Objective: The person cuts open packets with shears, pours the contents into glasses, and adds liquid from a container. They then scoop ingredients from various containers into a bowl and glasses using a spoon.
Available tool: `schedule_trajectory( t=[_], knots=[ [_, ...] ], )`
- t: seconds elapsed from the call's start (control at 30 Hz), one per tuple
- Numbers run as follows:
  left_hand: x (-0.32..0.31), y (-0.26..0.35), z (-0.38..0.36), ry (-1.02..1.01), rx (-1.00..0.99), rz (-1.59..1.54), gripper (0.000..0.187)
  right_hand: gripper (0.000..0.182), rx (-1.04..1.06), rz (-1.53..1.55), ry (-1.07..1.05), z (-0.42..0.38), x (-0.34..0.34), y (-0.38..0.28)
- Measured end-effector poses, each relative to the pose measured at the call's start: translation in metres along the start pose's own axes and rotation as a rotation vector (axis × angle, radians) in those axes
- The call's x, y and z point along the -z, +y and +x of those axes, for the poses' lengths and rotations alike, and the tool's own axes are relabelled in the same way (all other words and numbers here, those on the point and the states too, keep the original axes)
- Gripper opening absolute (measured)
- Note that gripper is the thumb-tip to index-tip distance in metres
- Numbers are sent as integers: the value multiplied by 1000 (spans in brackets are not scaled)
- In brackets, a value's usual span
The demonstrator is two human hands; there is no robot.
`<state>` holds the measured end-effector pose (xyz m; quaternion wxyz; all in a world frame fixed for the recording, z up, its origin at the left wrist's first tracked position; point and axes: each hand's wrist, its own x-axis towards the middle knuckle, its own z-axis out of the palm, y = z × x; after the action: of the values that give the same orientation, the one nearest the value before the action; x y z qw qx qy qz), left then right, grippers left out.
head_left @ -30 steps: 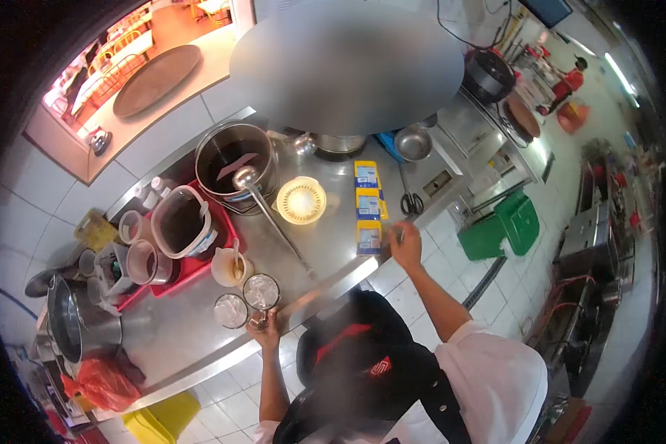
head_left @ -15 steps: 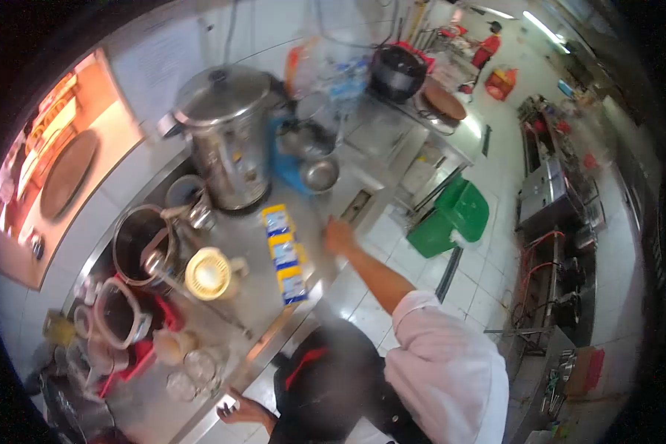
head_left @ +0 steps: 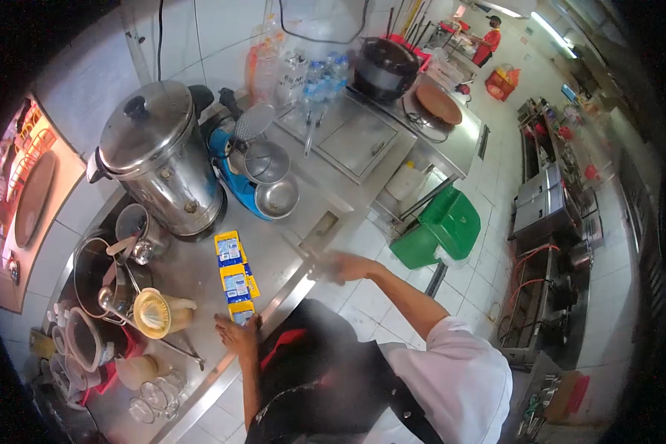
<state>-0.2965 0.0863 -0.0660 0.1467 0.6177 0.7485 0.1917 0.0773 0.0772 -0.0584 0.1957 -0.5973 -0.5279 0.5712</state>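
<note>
Two bare hands: the left grip [head_left: 237,337] is touching the lowest packet of a short row, while the right grip [head_left: 348,267] is showing blurred near the front edge of the desk.
Left fingers: they are bending over the packet's near end; whether they are pinching it or merely resting there, I cannot tell.
Right fingers: blur is hiding them, so open or closed cannot be told.
Packets [head_left: 236,284]: they are lying flat in a partly overlapping line, running from beside the urn down to the left grip; they are showing yellow ends, blue bands and pale printed panels.
Steel desk [head_left: 270,243]: its bare metal is shining around the row.
Behind the row: a lidded steel urn [head_left: 155,174] is standing upright, with a blue holder [head_left: 238,194] and a steel bowl [head_left: 277,195] sitting to its right.
Left along the desk: a yellowish juicer [head_left: 155,314] is standing near a long-handled ladle [head_left: 106,297]; clear glasses [head_left: 155,399] are standing nearer the front edge.
Room: a green bin [head_left: 438,226] is standing on the white tiled floor [head_left: 488,222]; far off, a person in red [head_left: 490,43] is standing.
</note>
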Motion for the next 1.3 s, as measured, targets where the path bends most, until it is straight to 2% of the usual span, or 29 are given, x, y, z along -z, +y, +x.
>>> schedule_trajectory(
  t=[0.03,0.07,0.1,0.13,0.17,0.2,0.23,0.27,0.3,0.33,0.37,0.53,0.6,0.63,0.67,0.7,0.73,0.8,0.83,0.9,0.97,1.03,1.17,1.23,1.3],
  knots=[
    [5,-1,4,-139,56,-135,85,63,23,32,-4,-1,-3,4],
    [2,-4,10,-177,48,-184,75,63,43,67,-20,-3,-11,7],
    [-5,-13,14,-208,60,-229,66,63,-50,2,-42,-23,-10,-41],
    [-22,-29,17,-59,-129,-212,47,57,17,-60,-18,-17,-18,-39],
    [-13,-21,19,-150,-89,-109,41,49,0,75,-100,-22,-19,-52],
    [-20,-37,29,-295,-84,67,39,46,-18,128,-210,-5,-24,-36],
    [-23,-46,30,-85,-279,96,35,48,27,-13,-315,2,-23,-42],
    [-15,-35,33,-217,-153,174,42,49,54,-108,-394,9,-21,-56],
    [-26,-38,29,-82,-158,116,54,48,17,139,-475,11,-23,-63],
    [-17,-28,25,-114,-185,200,64,46,-33,-57,-601,19,-21,-81],
    [-7,-12,26,-164,70,51,61,44,-54,-123,-659,28,-21,-74],
    [-17,-17,33,-229,113,17,53,41,-84,-161,-799,57,-8,-81],
    [-14,-13,42,-379,150,38,49,46,-116,183,-926,76,-4,-58],
    [-10,-14,44,-377,150,37,49,47,8,177,-857,78,-5,-52],
    [-5,-16,44,-385,98,-99,44,47,6,177,-857,82,-4,-46],
    [-2,-18,44,-395,47,-234,40,47,-68,130,-842,78,-9,-60],
    [-5,-22,44,-399,47,-235,40,47,-140,81,-826,77,-13,-69],
    [-7,-21,47,-525,360,-840,35,46,-140,65,-819,78,-15,-71],
    [-2,-17,47,-526,361,-842,35,45,-135,49,-814,78,-17,-72],
    [11,-9,49,-699,441,-899,36,43,-126,27,-786,77,-24,-75],
    [5,-15,48,-720,433,-904,38,41,-120,12,-759,78,-26,-69],
    [13,-9,47,-742,431,-908,39,43,-136,162,-769,79,-28,-66],
    [22,1,49,-732,451,-1121,40,49,-122,65,-739,76,-31,-78],
    [26,6,49,-717,445,-1185,40,50,-1,171,-707,74,-33,-71],
    [30,9,51,-769,496,-1252,40,46,17,212,-745,78,-31,-75]
  ],
)
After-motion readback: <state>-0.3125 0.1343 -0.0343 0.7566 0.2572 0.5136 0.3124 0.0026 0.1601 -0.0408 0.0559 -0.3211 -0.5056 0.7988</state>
